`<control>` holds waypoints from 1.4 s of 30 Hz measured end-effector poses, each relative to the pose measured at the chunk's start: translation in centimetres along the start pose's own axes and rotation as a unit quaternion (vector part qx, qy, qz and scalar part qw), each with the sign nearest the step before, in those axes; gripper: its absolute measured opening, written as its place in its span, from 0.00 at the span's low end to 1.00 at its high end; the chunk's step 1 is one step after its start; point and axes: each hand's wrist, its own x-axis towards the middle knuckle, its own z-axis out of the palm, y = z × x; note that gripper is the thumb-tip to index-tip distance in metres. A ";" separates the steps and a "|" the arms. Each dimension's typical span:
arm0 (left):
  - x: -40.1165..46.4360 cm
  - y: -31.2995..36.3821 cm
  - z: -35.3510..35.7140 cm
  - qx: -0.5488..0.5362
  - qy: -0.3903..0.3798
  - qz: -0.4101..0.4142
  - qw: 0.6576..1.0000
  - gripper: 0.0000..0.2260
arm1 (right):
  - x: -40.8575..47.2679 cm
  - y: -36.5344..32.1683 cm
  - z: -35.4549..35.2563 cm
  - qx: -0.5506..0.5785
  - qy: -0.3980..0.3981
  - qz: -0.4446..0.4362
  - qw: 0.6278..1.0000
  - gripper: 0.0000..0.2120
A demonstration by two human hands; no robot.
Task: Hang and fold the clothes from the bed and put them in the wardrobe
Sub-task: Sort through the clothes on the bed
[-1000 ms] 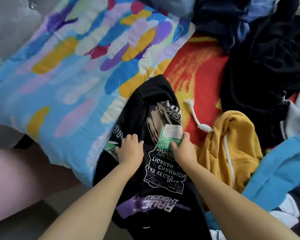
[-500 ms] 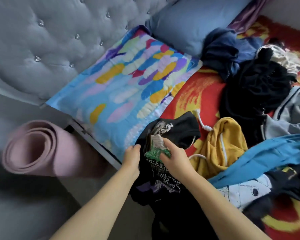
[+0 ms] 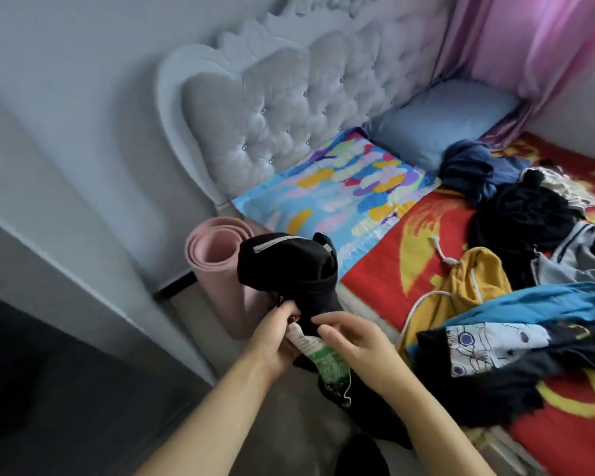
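Note:
A black printed T-shirt is bunched up in the air off the near left edge of the bed, its lower part hanging down past my wrists. My left hand grips the cloth from the left. My right hand pinches it from the right, by a green-and-white paper tag on a string. On the red-and-yellow bedspread lie more clothes: a yellow hoodie with a white cord, a blue garment, a black garment with a white cartoon print, a black heap, a grey striped top and a navy garment.
A colourful pillow and a light blue pillow lean by the grey tufted headboard. A rolled pink mat stands on the floor between bed and wall. Pink curtains hang at the back right.
Both hands have lifted the black T-shirt off the bed and bunched it up. My view has pulled back and up, so the headboard, mat and curtains now show.

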 end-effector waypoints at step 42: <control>-36.3 11.8 -24.8 0.352 0.411 0.461 0.704 0.13 | -7.8 -20.5 26.2 -0.459 -0.098 -0.099 0.877 0.16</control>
